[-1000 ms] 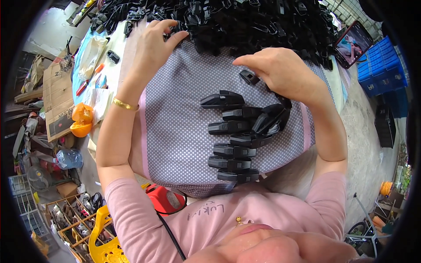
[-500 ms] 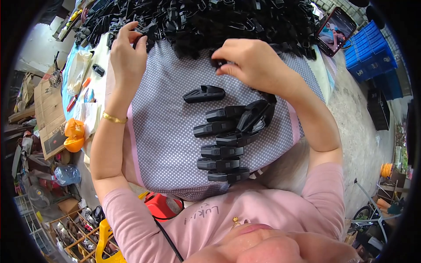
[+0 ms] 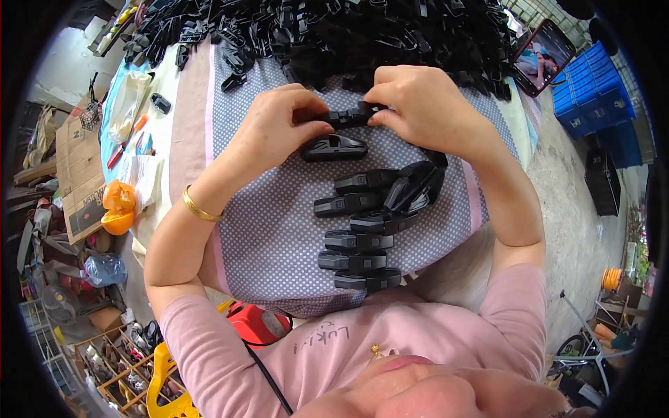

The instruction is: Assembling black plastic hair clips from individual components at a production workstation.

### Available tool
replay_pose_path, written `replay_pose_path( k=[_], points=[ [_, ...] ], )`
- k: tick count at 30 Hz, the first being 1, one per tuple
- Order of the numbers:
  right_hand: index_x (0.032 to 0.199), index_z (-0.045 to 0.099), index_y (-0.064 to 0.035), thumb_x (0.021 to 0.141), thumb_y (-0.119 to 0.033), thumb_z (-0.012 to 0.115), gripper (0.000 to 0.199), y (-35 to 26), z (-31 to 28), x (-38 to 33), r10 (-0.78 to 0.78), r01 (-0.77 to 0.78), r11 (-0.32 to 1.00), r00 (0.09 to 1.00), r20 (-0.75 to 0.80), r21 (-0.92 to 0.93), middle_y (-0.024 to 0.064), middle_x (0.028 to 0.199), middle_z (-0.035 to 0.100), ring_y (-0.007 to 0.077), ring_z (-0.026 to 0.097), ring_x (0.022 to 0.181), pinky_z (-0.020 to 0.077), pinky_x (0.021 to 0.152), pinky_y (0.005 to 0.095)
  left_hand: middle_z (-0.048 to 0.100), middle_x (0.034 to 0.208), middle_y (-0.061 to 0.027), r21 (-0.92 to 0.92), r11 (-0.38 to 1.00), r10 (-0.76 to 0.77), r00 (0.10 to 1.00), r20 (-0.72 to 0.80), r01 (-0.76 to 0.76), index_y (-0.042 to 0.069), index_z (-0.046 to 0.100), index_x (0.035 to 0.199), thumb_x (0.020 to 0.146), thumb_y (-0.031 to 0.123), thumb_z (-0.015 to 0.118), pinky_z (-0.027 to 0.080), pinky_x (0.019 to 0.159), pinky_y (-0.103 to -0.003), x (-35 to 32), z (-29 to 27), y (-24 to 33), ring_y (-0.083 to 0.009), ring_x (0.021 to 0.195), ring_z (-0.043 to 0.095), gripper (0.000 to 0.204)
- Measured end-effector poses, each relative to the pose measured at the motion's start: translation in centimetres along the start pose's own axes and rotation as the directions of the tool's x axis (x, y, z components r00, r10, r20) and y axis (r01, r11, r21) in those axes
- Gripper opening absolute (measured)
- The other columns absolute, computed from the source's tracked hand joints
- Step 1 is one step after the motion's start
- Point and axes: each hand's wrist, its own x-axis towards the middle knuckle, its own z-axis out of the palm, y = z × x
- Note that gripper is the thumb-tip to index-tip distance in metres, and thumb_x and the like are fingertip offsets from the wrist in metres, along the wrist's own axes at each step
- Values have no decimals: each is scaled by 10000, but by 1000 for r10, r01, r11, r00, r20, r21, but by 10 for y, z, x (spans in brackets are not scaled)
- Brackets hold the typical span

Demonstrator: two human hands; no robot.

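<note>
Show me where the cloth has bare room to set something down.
The widest bare patch of patterned cloth lies between the column of black pieces and the cloth's left pink stripe. A smaller one lies between that column and the right pink stripe. The far edge is crowded by the black pile.

Apparently a cluttered home workshop, its edges dim: heaped black plastic parts, a blue crate, bare concrete floor.

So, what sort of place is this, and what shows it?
Probably a small workshop, perhaps at home: a large heap of black parts lies on patterned cloth, a blue box stands at right, and the floor looks like bare concrete.
</note>
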Motion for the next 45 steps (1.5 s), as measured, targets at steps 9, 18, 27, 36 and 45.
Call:
replay_pose_path(
  k=[9,18,27,36,45],
  points=[
    [887,683,-23,736,-170,731,216,1,12,5,-62,55,992,996,64,113,83,822,595,269,624,777,506,688,361,659,848,-105,-85,992,98,995,10,-97,-38,691,880,735,58,753,537,669,-296,5,7,-4,-214,723,660,185],
    [993,680,-33,612,-147,806,417,13,-47,-10,-119,-56,874,938,325,482,72,900,629,216,590,703,480,605,320,623,823,-62,-115,993,60,979,196,-38,-28,671,886,730,60,765,511,670,-263,5,-1,-2,-148,728,628,202],
    [1000,668,-3,642,-137,811,408,16,-40,-18,-140,-126,858,876,462,499,87,822,645,166,590,646,491,583,290,639,793,-109,-171,971,223,883,413,-165,-26,651,847,735,63,703,513,636,-310,-2,-1,26,-213,700,637,152],
    [1197,546,-32,725,-217,770,555,-4,-37,-60,230,-241,970,952,201,33,149,649,609,297,606,581,459,549,373,673,832,-92,-63,961,272,960,68,-268,40,705,845,777,113,724,501,695,-327,-1,-14,4,-224,749,627,101],
    [955,598,-24,732,-67,658,235,-20,14,-10,-98,95,970,995,-4,-222,66,843,600,220,609,784,522,640,312,546,1252,-204,687,712,131,934,-333,145,191,651,1198,854,468,596,439,958,-413,38,-62,-134,-362,1120,534,445]
  ],
)
